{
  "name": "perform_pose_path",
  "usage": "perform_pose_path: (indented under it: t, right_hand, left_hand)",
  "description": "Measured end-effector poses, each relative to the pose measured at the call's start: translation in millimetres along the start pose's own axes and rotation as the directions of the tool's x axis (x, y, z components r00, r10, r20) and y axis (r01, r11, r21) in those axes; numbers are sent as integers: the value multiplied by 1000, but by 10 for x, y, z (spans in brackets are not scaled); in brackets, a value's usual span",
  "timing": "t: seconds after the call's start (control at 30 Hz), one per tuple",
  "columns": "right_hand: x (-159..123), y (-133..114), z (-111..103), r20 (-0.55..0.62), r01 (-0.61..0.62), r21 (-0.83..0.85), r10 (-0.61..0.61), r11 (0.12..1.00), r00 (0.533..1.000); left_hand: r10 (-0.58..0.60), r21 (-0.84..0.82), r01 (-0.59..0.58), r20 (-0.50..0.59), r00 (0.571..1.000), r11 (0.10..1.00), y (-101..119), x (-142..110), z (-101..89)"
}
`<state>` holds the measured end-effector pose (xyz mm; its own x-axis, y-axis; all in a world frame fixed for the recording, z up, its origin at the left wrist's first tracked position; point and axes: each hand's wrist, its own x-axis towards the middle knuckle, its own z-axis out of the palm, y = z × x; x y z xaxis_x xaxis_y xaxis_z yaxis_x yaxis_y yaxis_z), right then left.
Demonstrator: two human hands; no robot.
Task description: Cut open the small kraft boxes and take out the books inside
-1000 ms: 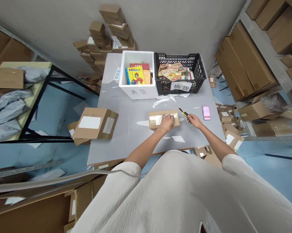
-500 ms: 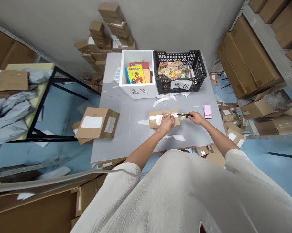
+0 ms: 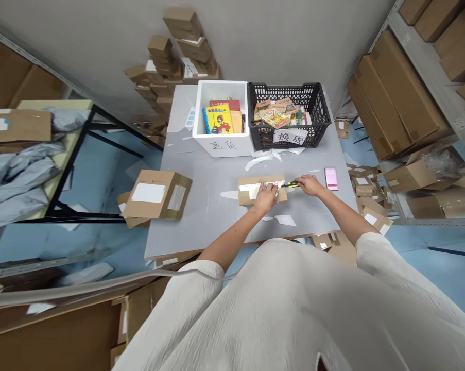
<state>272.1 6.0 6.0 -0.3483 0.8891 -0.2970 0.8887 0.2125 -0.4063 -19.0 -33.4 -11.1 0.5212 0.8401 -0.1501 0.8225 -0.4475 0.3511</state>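
A small taped cardboard box [image 3: 244, 197] lies flat on the grey table [image 3: 201, 206], with shiny tape and a white label on top. My left hand [image 3: 265, 198] bears down on its top with bent fingers, holding it in place. In my right hand [image 3: 309, 184] is a yellow and black utility knife [image 3: 292, 184], gripped with fingers closed around the handle. The blade end points left and rests at the box's right part, close to my left fingertips. Whether it cuts into the tape is too small to tell.
Behind the box stand a white foam bin [image 3: 224, 147] and a black crate [image 3: 290, 136], both holding books. A phone [image 3: 331, 179] lies right of my right hand. A bigger carton [image 3: 155, 195] sits at the left edge; paper scraps [image 3: 285, 220] lie near the front.
The knife has swung from pointing up and away, off the box, to lying level with its blade at the box top. My left hand has stayed on the box.
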Motion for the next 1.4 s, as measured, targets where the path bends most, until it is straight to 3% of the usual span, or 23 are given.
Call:
perform_pose_path:
  t: [0.3,0.73,0.97,1.13,1.3,1.4]
  right_hand:
    - [-95,73,34,98,-94,295,68,951,993]
    - [-402,167,154,165,-114,472,39,874,986]
    - [-602,236,302,62,-218,564,222,797,973]
    - [-677,225,314,44,-210,681,246,701,968]
    - [-701,134,242,-79,-111,620,203,777,976]
    - [-695,66,201,-141,-46,532,142,845,980]
  left_hand:
    - [-16,-35,16,-4,1000,999,0,41,-3]
    - [-11,10,12,-43,999,1000,-1,45,38]
    - [37,-39,-39,-47,998,998,-100,75,31]
    - [-43,-138,24,-137,990,990,-108,62,15]
    - [-165,-182,126,-218,962,975,-138,173,-43]
    - [-173,-159,143,-194,966,977,-197,222,-40]
